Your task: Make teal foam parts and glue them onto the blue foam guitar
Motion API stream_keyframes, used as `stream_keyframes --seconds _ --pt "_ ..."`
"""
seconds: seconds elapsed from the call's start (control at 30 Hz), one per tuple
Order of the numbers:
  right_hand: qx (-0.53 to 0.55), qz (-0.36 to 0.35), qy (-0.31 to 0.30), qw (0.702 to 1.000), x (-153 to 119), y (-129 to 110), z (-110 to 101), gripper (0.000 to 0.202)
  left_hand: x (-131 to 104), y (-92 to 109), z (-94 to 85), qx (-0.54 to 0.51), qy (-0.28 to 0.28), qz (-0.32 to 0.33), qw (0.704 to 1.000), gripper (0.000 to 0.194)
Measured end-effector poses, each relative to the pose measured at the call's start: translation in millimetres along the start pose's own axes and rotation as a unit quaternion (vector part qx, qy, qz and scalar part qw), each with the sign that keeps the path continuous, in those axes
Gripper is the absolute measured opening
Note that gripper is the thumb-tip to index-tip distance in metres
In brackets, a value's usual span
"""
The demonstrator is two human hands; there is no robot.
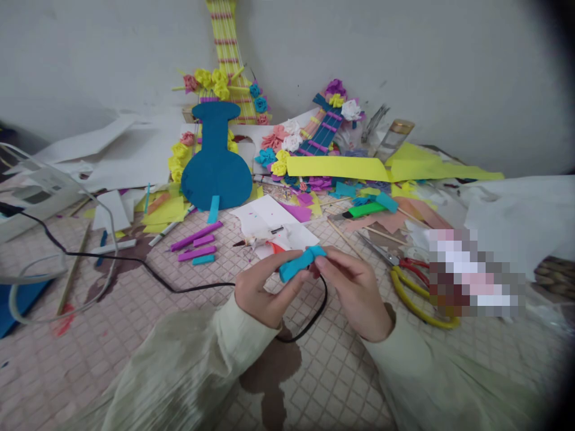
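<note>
Between my two hands is a folded blue paper strip (294,267), held up above the table. My left hand (265,290) pinches its left part between thumb and fingers. The fingertips of my right hand (354,290) grip the upper right end, where the paper bends. Just beyond my hands lies a glue gun (263,238) with a dark tip, resting on a white paper sheet (291,221). To the left are purple paper rolls (197,254) and a short blue roll (203,260). A dark blue guitar-shaped cutout (217,170) stands behind them, with a light blue strip at its base.
Scissors (404,281) with red and yellow handles lie right of my hand, near a green cutter (366,209). A black cable (179,291) crosses the table under my hands. Flower-decorated paper guitars (321,131) lean at the back wall, among paper scraps and a yellow strip (336,167).
</note>
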State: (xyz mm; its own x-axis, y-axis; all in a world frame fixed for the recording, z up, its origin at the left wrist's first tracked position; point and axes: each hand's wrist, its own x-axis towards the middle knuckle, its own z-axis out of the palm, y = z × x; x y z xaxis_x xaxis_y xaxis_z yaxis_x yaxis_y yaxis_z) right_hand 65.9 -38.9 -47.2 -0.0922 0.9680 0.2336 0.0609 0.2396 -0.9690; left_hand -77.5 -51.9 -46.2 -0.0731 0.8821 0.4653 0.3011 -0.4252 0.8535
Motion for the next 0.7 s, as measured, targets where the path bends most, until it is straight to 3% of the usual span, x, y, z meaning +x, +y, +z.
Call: stream_keyframes --seconds 0.27,0.57,0.7 --pt "-0.175 -0.202 -0.025 0.963 -7.1 -0.7 3.9 0.038 1.7 -2.2 0.5 -0.016 0.012 0.029 0.999 0.022" --pt "-0.178 -0.222 -0.045 0.957 -5.0 -2.2 2.6 0.039 3.0 -13.4 4.3 -0.089 0.046 -0.006 0.995 0.02" --pt "-0.212 -0.256 -0.021 0.943 0.8 -4.2 1.1 0.025 6.0 -19.1 4.6 -0.113 0.064 -0.043 0.991 0.018"
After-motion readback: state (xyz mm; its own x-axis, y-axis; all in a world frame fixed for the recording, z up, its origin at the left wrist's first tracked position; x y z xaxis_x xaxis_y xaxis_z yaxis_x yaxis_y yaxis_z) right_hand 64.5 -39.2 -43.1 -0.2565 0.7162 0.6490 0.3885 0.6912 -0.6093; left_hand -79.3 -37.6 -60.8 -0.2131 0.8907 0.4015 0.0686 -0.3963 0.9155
